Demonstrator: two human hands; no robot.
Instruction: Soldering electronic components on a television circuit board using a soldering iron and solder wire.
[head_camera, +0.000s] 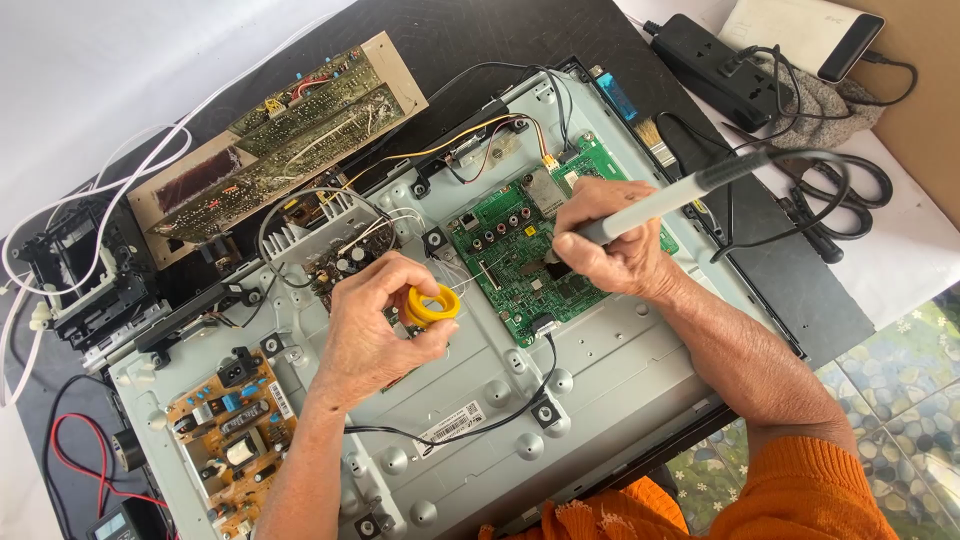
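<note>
My left hand (375, 325) holds a small yellow spool of solder wire (433, 305) above the grey metal back panel (600, 380) of an opened flat screen. My right hand (610, 245) grips a grey soldering iron (680, 195) like a pen, its tip down on the green circuit board (510, 260) at the panel's middle. The iron's black cable runs off to the right. A thin strand of solder leads from the spool toward the board.
A tan power board (235, 435) sits at the panel's lower left, a heatsinked board (330, 245) at upper left. Old brown circuit boards (290, 130) lie behind. A black power strip (725, 70), phone (850, 45) and brush (655, 140) lie at upper right. Black mechanism (75, 270) at left.
</note>
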